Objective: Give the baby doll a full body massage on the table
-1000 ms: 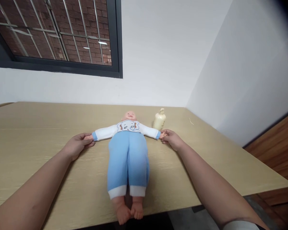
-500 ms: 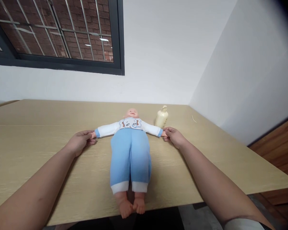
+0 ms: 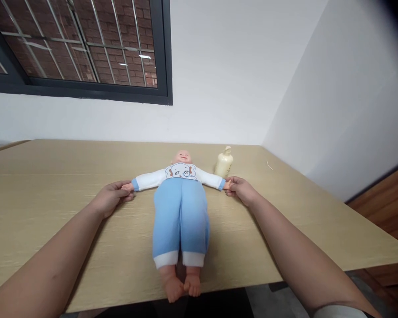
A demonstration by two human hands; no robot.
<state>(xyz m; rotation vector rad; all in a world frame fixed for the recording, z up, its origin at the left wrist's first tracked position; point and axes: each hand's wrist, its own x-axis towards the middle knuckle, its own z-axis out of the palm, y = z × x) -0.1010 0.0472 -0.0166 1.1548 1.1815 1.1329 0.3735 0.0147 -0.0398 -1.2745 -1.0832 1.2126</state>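
A baby doll lies on its back on the wooden table, feet toward me at the front edge. It wears blue trousers with white cuffs and a white top with an elephant face on the chest. Both its arms are stretched out sideways. My left hand is closed around the doll's hand on the left side. With thumb and fingers, my right hand pinches the doll's other hand. Just beyond my right hand stands a cream pump bottle, upright beside the doll's arm.
The light wooden table reaches back to a white wall. A barred window with a dark frame is at upper left. A thin pale strand lies at the table's right. Brown wood panelling stands at far right.
The view has shifted very slightly. Both hands keep hold of the doll's hands, and the doll and bottle stay where they were.
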